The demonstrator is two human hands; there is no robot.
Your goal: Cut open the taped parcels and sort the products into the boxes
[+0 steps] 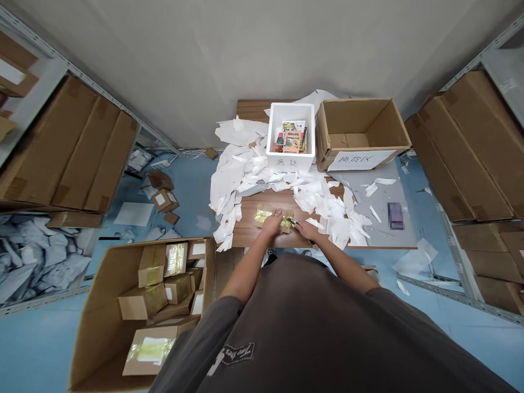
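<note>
A flat brown taped cardboard parcel (262,214) is pressed by the left hand (273,222), fingers extended; a black-and-yellow cutter (292,221) is gripped in the right (305,229).

Handwritten Chinese on white paper sign (357,159), front of open cardboard box (347,123): reads 换货区. White bin (271,134): handwritten Chinese on front wall, last character looks like 区, rest blurred. Grey shirt (319,322): dashed-border patch (237,353), "Time flies", second word partly distorted. Colourful printed covers (292,142) inside bin: lettering too small. Parcel labels (153,349): illegible.
</note>
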